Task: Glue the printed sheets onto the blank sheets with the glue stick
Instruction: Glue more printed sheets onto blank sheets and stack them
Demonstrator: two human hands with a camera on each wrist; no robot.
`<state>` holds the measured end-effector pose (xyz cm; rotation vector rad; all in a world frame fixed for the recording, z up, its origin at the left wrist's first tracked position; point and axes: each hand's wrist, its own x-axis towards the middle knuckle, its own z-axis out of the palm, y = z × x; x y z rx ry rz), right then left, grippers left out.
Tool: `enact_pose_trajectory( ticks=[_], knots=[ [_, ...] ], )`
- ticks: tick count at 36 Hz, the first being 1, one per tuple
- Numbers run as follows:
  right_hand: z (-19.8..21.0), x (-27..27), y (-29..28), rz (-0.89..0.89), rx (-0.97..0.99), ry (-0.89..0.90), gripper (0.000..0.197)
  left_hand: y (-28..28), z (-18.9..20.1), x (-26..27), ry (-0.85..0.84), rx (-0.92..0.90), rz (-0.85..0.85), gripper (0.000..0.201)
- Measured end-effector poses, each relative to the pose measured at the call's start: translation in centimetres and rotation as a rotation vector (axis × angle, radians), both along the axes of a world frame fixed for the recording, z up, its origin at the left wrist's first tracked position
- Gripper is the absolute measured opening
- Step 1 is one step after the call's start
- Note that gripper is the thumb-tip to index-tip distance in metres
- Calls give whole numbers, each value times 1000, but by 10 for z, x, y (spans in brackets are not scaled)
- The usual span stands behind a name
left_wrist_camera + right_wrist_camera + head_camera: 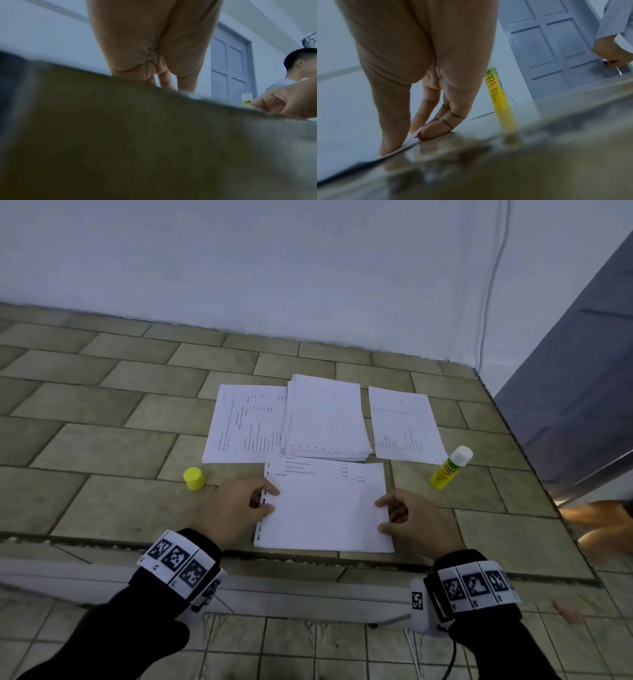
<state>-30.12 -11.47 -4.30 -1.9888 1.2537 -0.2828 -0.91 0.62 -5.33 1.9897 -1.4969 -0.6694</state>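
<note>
A top sheet [325, 515] lies in front of me over a printed sheet [318, 469] whose text shows along the far edge. My left hand [272, 498] pinches the top sheet's left edge with thumb and forefinger. My right hand [381, 515] pinches the right edge; in the right wrist view its thumb [390, 146] presses on the paper and its curled fingers [436, 128] rest on the tile. The uncapped glue stick [448, 469] [498, 92] stands to the right. Its yellow cap [194, 478] sits to the left.
A stack of blank sheets [325, 419] lies behind, with a printed sheet on its left [245, 422] and another on its right [406, 424]. The tiled ledge [102, 446] drops off just in front of me. Another person [298, 65] stands by a grey door [547, 47] on the right.
</note>
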Motion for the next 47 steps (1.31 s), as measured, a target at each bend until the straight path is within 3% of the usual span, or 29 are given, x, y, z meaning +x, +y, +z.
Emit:
enact_pose_trajectory(
  ticks=[23, 27, 32, 35, 42, 44, 47],
  knots=[
    [7, 0, 4, 0, 32, -17, 35, 3, 3, -1, 8, -1, 15, 24],
    [8, 1, 5, 4, 20, 10, 34, 3, 2, -5, -85, -1, -21, 20],
    [8, 4, 5, 45, -59, 142, 35, 3, -6, -3, -272, -92, -94, 44],
    [9, 6, 6, 53, -91, 207, 36, -2, -5, -8, -362, -157, -83, 43],
    [14, 13, 14, 94, -198, 427, 39, -14, -31, -18, -498, 3, -136, 91],
    [16, 20, 19, 118, -278, 502, 39, -13, -39, -18, -526, 22, -123, 90],
    [17, 37, 27, 146, -333, 451, 44, -14, -45, -16, -529, 26, -112, 87]
  ],
)
